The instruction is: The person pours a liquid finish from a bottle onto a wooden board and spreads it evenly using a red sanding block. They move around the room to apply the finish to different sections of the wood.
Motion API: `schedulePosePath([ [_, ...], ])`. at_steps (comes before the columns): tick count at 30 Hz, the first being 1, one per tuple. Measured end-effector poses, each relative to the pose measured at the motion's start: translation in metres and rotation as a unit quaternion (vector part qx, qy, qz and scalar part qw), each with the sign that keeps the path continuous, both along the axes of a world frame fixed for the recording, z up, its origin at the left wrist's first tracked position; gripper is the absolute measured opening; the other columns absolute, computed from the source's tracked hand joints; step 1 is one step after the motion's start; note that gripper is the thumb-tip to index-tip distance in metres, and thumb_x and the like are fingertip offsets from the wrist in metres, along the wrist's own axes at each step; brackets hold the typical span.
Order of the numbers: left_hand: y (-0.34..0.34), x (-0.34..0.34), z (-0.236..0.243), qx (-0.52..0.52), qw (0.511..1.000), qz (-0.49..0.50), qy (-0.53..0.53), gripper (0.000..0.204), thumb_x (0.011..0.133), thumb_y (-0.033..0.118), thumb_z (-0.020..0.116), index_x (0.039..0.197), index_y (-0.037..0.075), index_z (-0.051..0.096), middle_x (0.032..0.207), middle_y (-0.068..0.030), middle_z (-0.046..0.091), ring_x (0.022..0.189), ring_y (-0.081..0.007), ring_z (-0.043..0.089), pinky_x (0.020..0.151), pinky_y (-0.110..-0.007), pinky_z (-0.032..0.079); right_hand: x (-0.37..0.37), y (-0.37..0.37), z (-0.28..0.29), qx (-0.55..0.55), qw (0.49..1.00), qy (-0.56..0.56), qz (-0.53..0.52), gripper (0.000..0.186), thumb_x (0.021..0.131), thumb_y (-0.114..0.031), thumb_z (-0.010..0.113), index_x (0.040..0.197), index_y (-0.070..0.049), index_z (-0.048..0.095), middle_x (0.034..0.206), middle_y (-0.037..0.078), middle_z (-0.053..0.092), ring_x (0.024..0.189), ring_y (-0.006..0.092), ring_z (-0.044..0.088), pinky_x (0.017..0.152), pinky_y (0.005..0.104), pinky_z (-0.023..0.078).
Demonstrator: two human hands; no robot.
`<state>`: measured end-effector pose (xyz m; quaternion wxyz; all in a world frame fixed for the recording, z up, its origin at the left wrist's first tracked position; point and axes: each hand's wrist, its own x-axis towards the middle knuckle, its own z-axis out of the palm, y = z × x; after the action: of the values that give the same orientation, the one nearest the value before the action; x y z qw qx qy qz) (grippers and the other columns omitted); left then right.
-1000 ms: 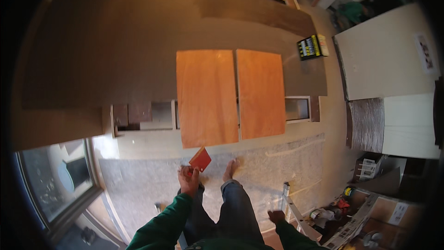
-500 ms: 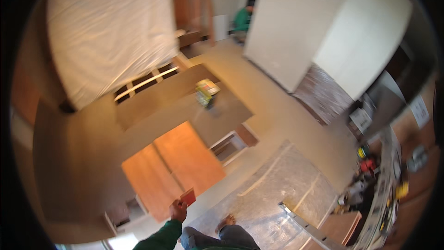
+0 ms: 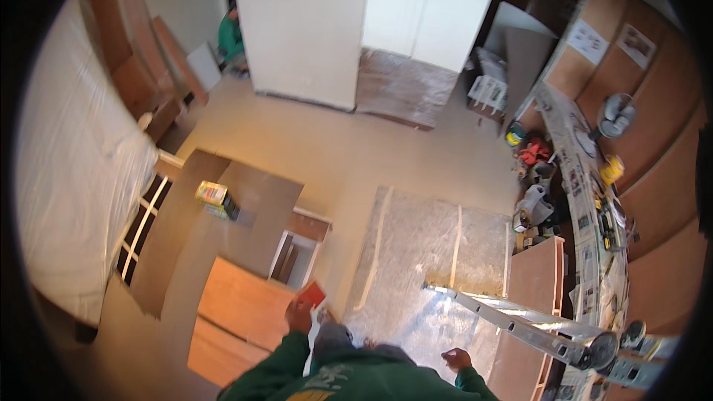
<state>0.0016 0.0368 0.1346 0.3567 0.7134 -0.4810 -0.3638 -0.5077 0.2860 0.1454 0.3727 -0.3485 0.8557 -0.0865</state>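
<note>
My left hand (image 3: 298, 317) is closed on a small flat red piece (image 3: 312, 295), thin and square-edged like a folded sheet of sandpaper. It hangs just beside two orange-brown wooden panels (image 3: 245, 298) lying side by side. My right hand (image 3: 457, 359) is out to the right of my body, fingers loosely bent and apart, with nothing visible in it. It is above the plastic-covered floor sheet (image 3: 416, 252), near the aluminium ladder (image 3: 512, 313).
A yellow-and-green can (image 3: 216, 199) stands on a brown board (image 3: 256, 186). At the right, a cluttered bench (image 3: 575, 178) runs along the wall, with tools below. Plastic sheeting (image 3: 74, 156) covers something tall at left. A person in green (image 3: 230, 36) is at the back.
My view has swung to the right, so the panels and can sit farther left. My right hand and more of the ladder have come into view. The red piece stays in my left hand.
</note>
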Motion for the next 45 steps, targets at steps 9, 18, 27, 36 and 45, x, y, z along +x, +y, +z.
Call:
schedulePosePath([
  [9,-0.153,-0.014,0.013,-0.001,0.996,0.037,0.083,0.031,0.090,0.032,0.070,0.099,0.003,0.077,0.102,-0.0204,0.076,0.095,-0.0340,0.074,0.086,-0.043,0.057,0.031,-0.032,-0.001,0.108,0.915,-0.258,-0.289,0.034,0.099,-0.031,0.069,0.117,-0.003,0.063,0.096,0.014,0.071,0.071,0.0223,0.067,0.057,0.0417,0.053],
  [18,-0.265,-0.151,0.048,0.061,0.987,0.027,0.146,0.030,0.093,0.035,0.070,0.099,0.006,0.074,0.093,-0.0173,0.075,0.086,-0.0286,0.071,0.081,-0.041,0.055,-0.056,-0.228,-0.013,0.147,0.938,-0.240,-0.201,0.043,0.104,-0.036,0.062,0.135,-0.006,0.056,0.117,0.016,0.069,0.091,0.0264,0.067,0.072,0.0437,0.057],
  [27,-0.405,-0.312,0.118,-0.054,0.968,-0.041,0.241,0.031,0.093,0.035,0.071,0.103,0.005,0.072,0.096,-0.0158,0.073,0.087,-0.0287,0.069,0.081,-0.041,0.053,-0.207,-0.534,0.082,0.057,0.943,-0.321,0.072,0.057,0.111,-0.046,0.047,0.154,-0.009,0.047,0.146,0.016,0.060,0.112,0.0309,0.066,0.091,0.0470,0.058],
  [36,-0.550,-0.338,0.178,-0.150,0.961,-0.040,0.229,0.036,0.097,0.039,0.068,0.107,0.005,0.070,0.097,-0.0168,0.065,0.090,-0.0322,0.065,0.080,-0.044,0.051,-0.018,-0.811,0.235,-0.155,0.856,-0.484,0.092,0.036,0.105,-0.044,0.064,0.121,-0.012,0.064,0.107,0.002,0.070,0.089,0.0128,0.059,0.083,0.0340,0.045],
  [45,-0.689,-0.278,0.115,-0.037,0.973,-0.084,0.210,0.029,0.088,0.031,0.070,0.092,0.003,0.064,0.089,-0.0183,0.068,0.079,-0.0339,0.065,0.075,-0.048,0.052,-0.058,-0.977,0.132,-0.165,0.851,-0.497,-0.044,0.028,0.106,-0.034,0.066,0.119,-0.009,0.064,0.094,0.001,0.070,0.071,0.0106,0.060,0.068,0.0246,0.046],
])
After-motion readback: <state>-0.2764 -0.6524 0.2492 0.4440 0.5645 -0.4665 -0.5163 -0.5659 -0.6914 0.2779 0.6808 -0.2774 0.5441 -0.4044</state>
